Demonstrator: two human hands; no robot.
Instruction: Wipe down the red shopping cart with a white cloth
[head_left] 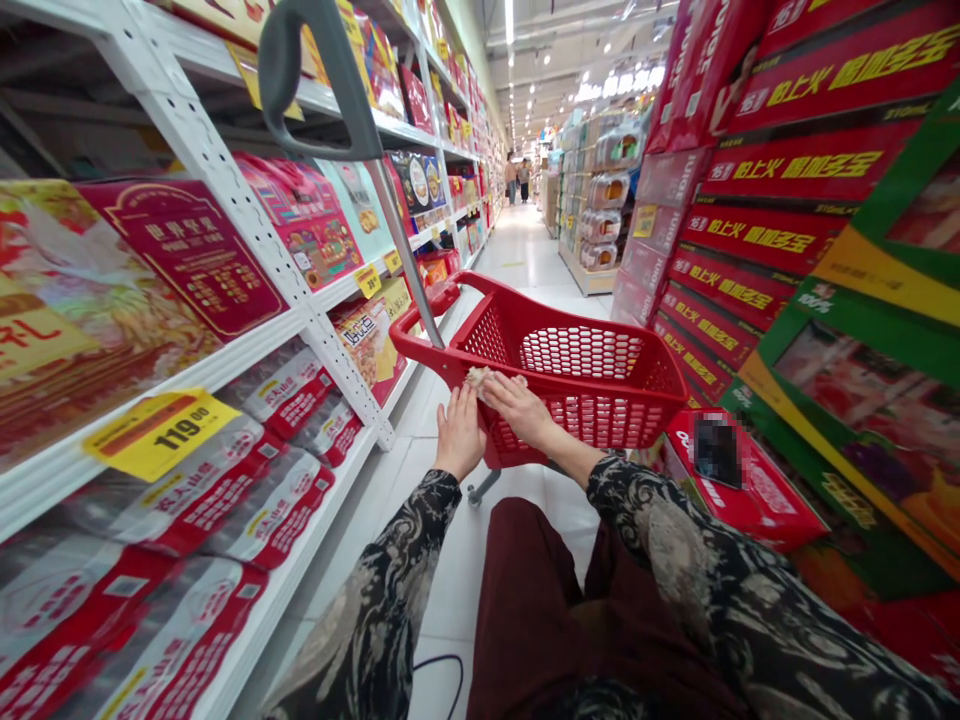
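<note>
A red wheeled shopping basket [600,372] with perforated sides stands on the floor before me. Its long-stemmed grey pull handle [373,120] rises at the upper left. My right hand [516,404] presses a crumpled pale wipe [477,378] against the basket's near left corner, just below the rim; whether it is cloth or paper I cannot tell. Beside it, my left hand [460,432] lies with fingers stretched upward along the same corner, its fingertips close to the wipe. The inside of both palms is hidden.
White shelving [300,320] with boxed goods and shrink-wrapped bottles [262,500] runs along the left. Stacked red drink cartons [780,170] and green boxes [862,400] wall the right. A phone [718,450] rests on a red carton. Two people [517,180] are far down the aisle.
</note>
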